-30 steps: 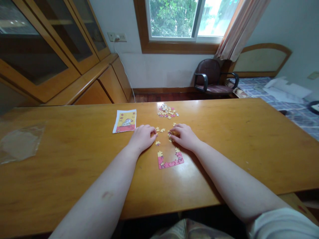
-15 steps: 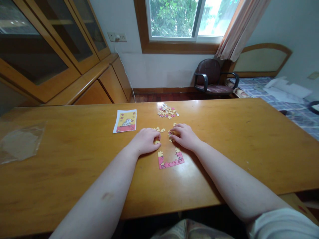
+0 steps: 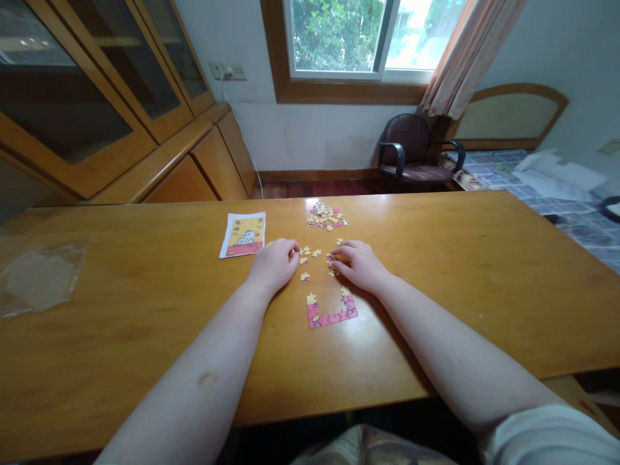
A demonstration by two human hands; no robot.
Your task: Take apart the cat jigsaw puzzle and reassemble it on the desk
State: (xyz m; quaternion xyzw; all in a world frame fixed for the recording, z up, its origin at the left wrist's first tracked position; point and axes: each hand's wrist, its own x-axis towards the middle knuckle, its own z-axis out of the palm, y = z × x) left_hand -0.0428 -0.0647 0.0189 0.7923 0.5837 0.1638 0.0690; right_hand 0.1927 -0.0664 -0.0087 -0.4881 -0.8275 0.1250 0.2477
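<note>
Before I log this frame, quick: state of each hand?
Left hand: curled beside loose puzzle pieces; grip can't be told.
Right hand: curled at patterned pieces; grip can't be told.

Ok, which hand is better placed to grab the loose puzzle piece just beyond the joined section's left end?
Probably the left hand: it looks nearer that loose puzzle piece, while the right hand is at other puzzle pieces.
</note>
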